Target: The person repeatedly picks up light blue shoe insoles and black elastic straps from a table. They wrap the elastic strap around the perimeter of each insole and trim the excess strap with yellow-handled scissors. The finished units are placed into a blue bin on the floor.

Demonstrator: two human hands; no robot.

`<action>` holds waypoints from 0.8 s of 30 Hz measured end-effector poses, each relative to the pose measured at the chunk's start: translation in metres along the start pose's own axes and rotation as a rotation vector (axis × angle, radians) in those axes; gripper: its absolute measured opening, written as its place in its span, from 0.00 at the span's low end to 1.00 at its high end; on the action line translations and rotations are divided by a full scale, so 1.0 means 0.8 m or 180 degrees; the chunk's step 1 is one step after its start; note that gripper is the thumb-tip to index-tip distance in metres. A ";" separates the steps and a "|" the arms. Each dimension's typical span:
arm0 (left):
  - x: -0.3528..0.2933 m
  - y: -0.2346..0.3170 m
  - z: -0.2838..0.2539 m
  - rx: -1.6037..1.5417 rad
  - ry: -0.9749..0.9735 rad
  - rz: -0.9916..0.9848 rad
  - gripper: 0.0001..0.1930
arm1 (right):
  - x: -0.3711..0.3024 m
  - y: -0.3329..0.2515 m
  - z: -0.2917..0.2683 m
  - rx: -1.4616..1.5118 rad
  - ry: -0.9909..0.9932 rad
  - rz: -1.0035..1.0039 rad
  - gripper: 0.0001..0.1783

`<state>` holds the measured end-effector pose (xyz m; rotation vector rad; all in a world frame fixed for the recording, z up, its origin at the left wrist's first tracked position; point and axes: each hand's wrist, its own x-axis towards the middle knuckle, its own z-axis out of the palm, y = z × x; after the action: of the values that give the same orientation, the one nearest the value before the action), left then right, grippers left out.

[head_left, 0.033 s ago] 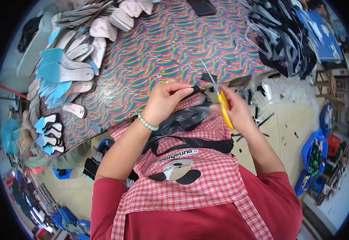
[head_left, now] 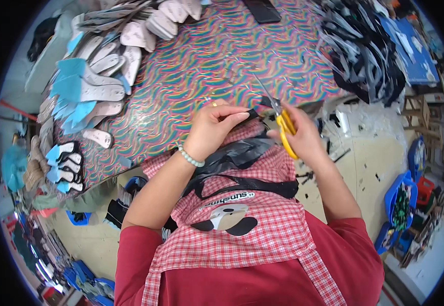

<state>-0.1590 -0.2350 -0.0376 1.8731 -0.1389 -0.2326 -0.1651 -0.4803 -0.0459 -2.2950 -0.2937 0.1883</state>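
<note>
My left hand (head_left: 216, 126), with a pale bead bracelet at the wrist, pinches a small black strip (head_left: 253, 115) between thumb and fingers near the table's front edge. In my right hand (head_left: 306, 136) is a pair of scissors (head_left: 286, 133) with yellow handles. Their blades point up and left over the table, just right of the strip. Beside the blades lies another small black piece (head_left: 270, 101) at the table edge. Crumpled black material (head_left: 242, 152) rests on my lap over the red checked apron (head_left: 242, 250).
White and blue insole-shaped pieces (head_left: 102, 93) pile up at the table's left. A heap of black and grey strips (head_left: 364, 51) lies at the right, beyond a dark phone (head_left: 262, 10). Blue baskets (head_left: 398, 204) stand on the floor at right, among black scraps.
The view has shifted slightly, so the table appears a little further right and down. My right hand and the scissors have moved slightly. The left hand keeps its pinch on the strip.
</note>
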 end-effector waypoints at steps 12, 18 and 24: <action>0.040 -0.007 -0.070 0.0048 0.0265 0.0765 0.12 | 0.088 -0.082 0.068 0.2522 -0.0013 -0.0366 0.15; 0.175 -0.062 -0.237 0.4924 0.0934 0.1686 0.35 | 0.080 -0.053 0.078 0.1590 0.0404 -0.0559 0.10; 0.246 -0.034 -0.313 0.3950 0.1103 0.2246 0.23 | 0.086 -0.039 0.088 0.1315 0.0566 -0.0859 0.10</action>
<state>0.0890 -0.0363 -0.0074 2.8633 -0.8267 0.8524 -0.1196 -0.3914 -0.0730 -1.8278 -0.4252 -0.0869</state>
